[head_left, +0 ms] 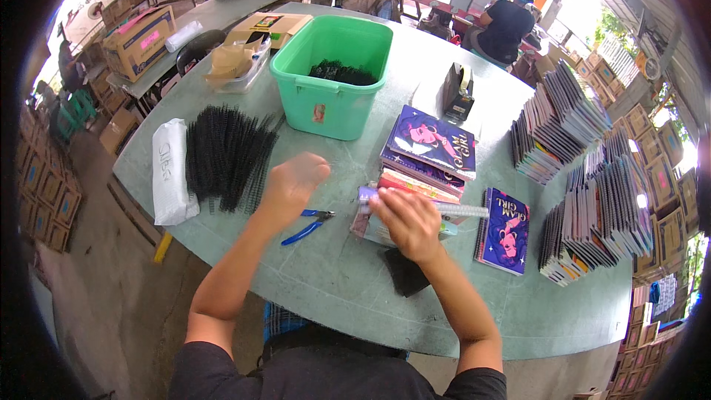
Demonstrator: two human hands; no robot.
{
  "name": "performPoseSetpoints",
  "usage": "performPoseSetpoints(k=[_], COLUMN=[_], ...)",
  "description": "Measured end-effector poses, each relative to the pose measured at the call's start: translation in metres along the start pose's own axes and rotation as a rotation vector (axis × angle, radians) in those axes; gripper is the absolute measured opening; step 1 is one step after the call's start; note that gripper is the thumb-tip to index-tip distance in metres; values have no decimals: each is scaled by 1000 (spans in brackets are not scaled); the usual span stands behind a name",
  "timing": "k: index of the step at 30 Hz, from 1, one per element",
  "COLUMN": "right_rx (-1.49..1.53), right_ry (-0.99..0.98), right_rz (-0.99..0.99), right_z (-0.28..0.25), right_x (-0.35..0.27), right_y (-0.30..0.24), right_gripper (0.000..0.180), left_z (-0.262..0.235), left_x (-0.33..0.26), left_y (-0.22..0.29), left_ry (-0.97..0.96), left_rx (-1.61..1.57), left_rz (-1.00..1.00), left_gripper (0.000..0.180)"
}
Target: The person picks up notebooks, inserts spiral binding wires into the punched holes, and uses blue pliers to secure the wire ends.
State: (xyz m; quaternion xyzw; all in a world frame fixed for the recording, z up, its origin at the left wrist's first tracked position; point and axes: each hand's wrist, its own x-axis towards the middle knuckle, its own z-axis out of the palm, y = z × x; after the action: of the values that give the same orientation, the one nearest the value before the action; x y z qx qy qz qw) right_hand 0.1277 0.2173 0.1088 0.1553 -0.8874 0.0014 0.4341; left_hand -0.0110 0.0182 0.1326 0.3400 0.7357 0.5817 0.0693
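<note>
We have the left hand [297, 180] raised over the table [311, 292], fingers curled in and blurred; we cannot tell whether anything is pinched in it. The right hand [409, 224] lies over the small notebook pile [365, 216] at centre, fingers bent down across its top, and a pale coil strip [465, 210] sticks out to its right (we can't tell if it is gripped or just lying under the palm). Blue-handled cutters [302, 232] lie just beside the left wrist, tips toward the pile. A dark flat piece [404, 274] sits below the right hand, near the pile.

Around them, we log a fan of black coils [226, 152] at left with a white pouch [172, 174] alongside, and a green tub [326, 111] behind the left hand with more dark coils [342, 72] inside. A purple notebook stack [431, 141] is just beyond the pile, a tape dispenser [458, 94] behind that. A single purple notebook [505, 230] lies to the right, then two tall groups of spiral notebooks [598, 211] near the table's right edge.
</note>
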Motion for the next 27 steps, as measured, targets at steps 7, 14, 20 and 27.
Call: performPoseSetpoints(k=[7, 14, 20, 27], right_rx=[6, -102, 73, 171], right_ry=[-162, -118, -79, -59], right_rz=[258, 468, 485, 442], right_z=[-3, 19, 12, 12], right_x=[24, 49, 48, 52], right_y=[-12, 1, -4, -8], right_gripper=[19, 26, 15, 21], left_z=[8, 43, 51, 47], left_x=[-2, 3, 0, 12], left_y=[13, 17, 15, 25], left_ry=[-25, 100, 69, 138], left_rx=[80, 237, 266, 45], left_rz=[64, 374, 208, 94], left_gripper=[22, 18, 18, 33])
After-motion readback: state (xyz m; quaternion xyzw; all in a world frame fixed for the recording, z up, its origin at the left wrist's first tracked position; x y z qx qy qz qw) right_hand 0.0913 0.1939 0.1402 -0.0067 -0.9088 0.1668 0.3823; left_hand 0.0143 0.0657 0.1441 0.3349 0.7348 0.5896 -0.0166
